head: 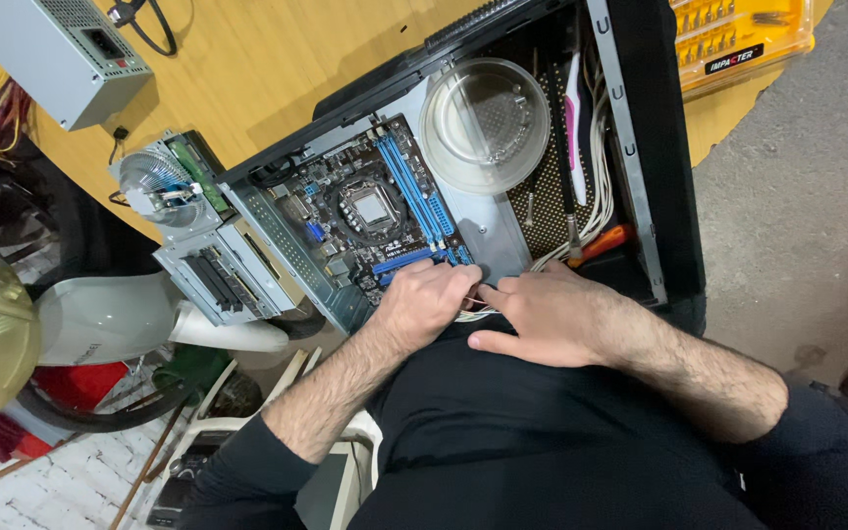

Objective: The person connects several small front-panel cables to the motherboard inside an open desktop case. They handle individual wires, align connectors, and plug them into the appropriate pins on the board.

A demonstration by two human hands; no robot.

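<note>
An open black computer case lies on a wooden table, with a dark motherboard with blue slots inside. My left hand rests at the motherboard's near edge, fingers curled on thin white wires. My right hand lies beside it, fingertips pinching the same wires where the two hands meet. A bundle of white cables runs along the case floor.
A clear plastic bowl sits inside the case beside a pink-handled tool and an orange-handled tool. A round cooler fan, a grey power supply, a drive cage and a yellow bit set lie around.
</note>
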